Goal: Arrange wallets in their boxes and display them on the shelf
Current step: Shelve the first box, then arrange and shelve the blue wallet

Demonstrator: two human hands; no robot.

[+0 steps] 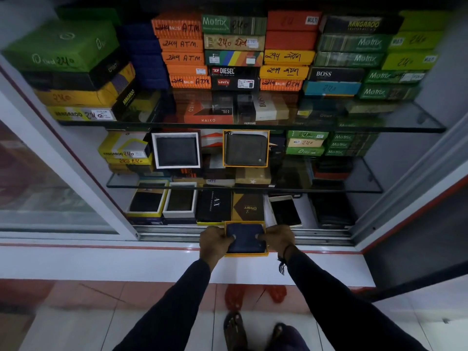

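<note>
- Left hand and right hand both clamp a yellow-rimmed box from either side, thumbs pressing on the navy wallet inside it.
- Wallet sits in the box, looks seated; no lid on it.
- Box is held over the sliding-door track at the cabinet's front edge, just in front of the bottom shelf. Not placed yet.
- Done already, by the look of it: middle glass shelf shows a white-rimmed open box with a dark wallet and a yellow-rimmed one with a grey zip wallet; two more open boxes stand at bottom left.
- Top shelf is stacked full of closed boxes.
- Left to do, my read: set this box on display. Can't tell how many wallets remain.
</note>
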